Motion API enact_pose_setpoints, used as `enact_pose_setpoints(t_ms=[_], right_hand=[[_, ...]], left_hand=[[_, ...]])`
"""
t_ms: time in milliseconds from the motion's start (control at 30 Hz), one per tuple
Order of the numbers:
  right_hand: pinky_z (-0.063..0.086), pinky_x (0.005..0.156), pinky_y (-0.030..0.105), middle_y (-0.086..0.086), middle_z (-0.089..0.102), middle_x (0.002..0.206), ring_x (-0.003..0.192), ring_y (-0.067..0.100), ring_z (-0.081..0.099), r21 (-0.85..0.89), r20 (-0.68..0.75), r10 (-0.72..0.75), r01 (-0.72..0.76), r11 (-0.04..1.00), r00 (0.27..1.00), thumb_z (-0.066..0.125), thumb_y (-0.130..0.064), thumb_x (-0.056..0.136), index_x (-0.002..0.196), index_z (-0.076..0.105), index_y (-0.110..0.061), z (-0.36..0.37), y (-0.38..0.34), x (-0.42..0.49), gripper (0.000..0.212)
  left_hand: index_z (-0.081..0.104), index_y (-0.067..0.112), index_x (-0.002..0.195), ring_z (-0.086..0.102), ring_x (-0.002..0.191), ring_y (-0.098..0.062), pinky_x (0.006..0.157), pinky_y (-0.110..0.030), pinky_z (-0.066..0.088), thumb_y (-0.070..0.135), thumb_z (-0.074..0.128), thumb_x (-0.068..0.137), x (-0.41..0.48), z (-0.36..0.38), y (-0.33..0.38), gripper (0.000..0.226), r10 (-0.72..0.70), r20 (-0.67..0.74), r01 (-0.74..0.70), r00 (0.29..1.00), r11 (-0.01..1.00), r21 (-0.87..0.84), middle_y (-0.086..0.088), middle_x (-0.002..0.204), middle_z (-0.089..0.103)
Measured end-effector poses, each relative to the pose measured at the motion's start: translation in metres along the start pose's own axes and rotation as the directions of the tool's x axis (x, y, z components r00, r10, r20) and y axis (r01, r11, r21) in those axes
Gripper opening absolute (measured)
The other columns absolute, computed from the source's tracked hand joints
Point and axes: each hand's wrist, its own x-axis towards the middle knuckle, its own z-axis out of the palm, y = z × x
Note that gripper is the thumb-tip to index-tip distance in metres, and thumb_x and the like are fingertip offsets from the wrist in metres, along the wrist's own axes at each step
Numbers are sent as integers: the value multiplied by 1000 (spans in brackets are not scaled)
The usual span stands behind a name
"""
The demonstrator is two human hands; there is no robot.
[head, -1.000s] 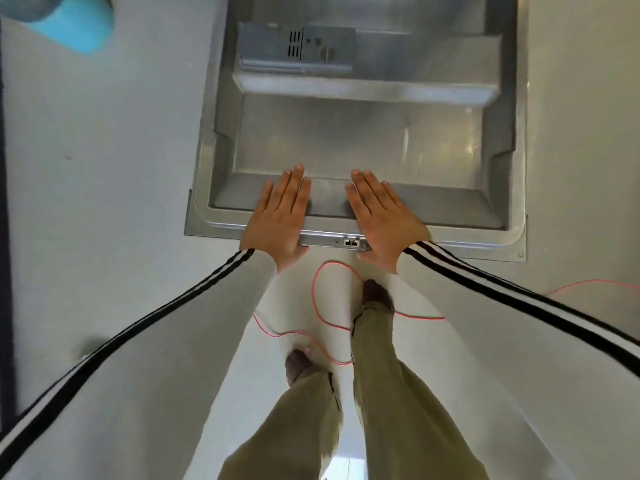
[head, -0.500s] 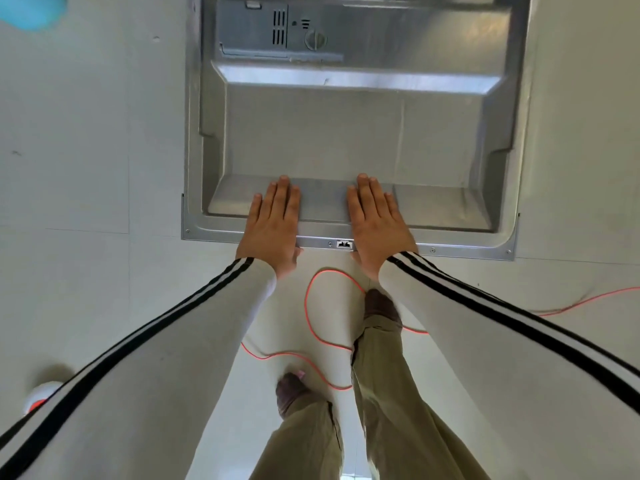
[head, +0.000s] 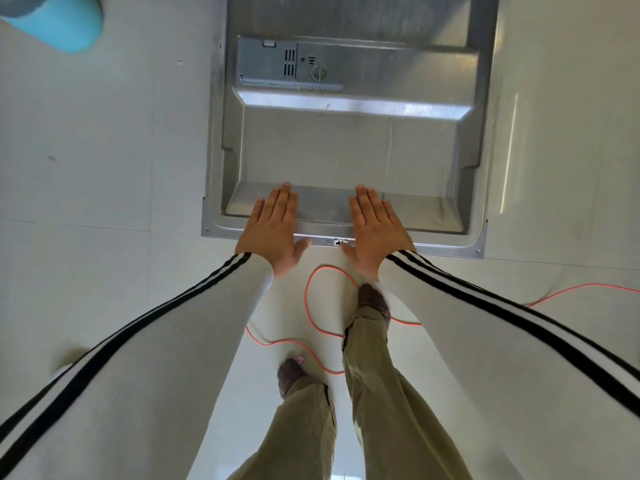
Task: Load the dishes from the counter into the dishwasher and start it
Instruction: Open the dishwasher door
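Pressing left hand (head: 273,230) and right hand (head: 375,230) flat on the near edge of the lowered dishwasher door (head: 346,150), with fingers (head: 284,202) straight and holding nothing, seemingly to swing it shut; no dishes in view.

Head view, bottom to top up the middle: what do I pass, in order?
Rear foot → front foot → left hand and right hand, level, flat on the near edge of the dishwasher door → detergent dispenser.
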Motion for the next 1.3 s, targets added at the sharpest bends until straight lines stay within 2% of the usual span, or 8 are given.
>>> enact_pose_setpoints(t_ms=[100,333,533,767,967,1167,1300], right_hand=[[0,123,44,11,-7,165,152,27,-7,-25,-15,27,-28,999,1000,39,-48,99,157,1,-8,-43,-11,-20,80],[-4,123,43,11,-17,163,151,26,-16,2,-26,63,-63,998,998,28,-46,103,156,-10,-9,-196,-72,-93,75],[-2,124,42,10,-17,163,151,24,-14,70,-117,119,-112,991,986,26,-47,103,157,-7,-9,-312,-150,-160,74],[-3,123,40,10,-15,164,151,24,-14,50,-166,109,-102,994,980,26,-46,103,157,-5,-10,-392,-219,-197,72],[-1,124,41,11,-14,164,152,25,-12,44,-194,89,-82,996,977,24,-46,104,157,-5,-9,-445,-259,-160,71],[-3,124,42,12,-14,164,151,25,-13,45,-247,42,-32,998,968,23,-43,104,157,-6,-10,-522,-295,-71,69],[-1,124,43,12,-11,164,152,26,-12,35,-329,7,5,999,944,26,-41,103,157,-2,-10,-585,-318,-18,68]], left_hand=[[-2,9,158,-6,153,-23,125,-41,0,47,33,102,-21,-45,6,76,-22,-57,20,998,999,-40,-7,166,-9],[-3,10,158,-9,153,-21,125,-40,0,47,30,103,-117,-188,5,74,-63,-108,53,992,994,-96,-5,166,-11],[-4,9,158,-9,153,-21,125,-40,-1,49,29,103,-210,-295,-5,76,-81,-132,66,988,991,-113,-6,166,-10],[-6,10,157,-8,153,-20,125,-38,-3,50,25,104,-268,-385,-30,74,-99,-197,74,975,989,-128,-5,166,-10],[-6,10,157,-11,153,-21,125,-39,-2,51,23,104,-259,-451,-80,73,-124,-225,103,966,989,-101,-6,166,-12],[-7,9,157,-12,153,-21,125,-40,-2,51,22,104,-211,-524,-154,74,-181,-248,168,952,983,-72,-7,166,-13],[-5,8,157,-12,153,-21,124,-41,-3,50,24,104,-182,-576,-200,75,-176,-286,159,942,984,-80,-7,166,-12]])
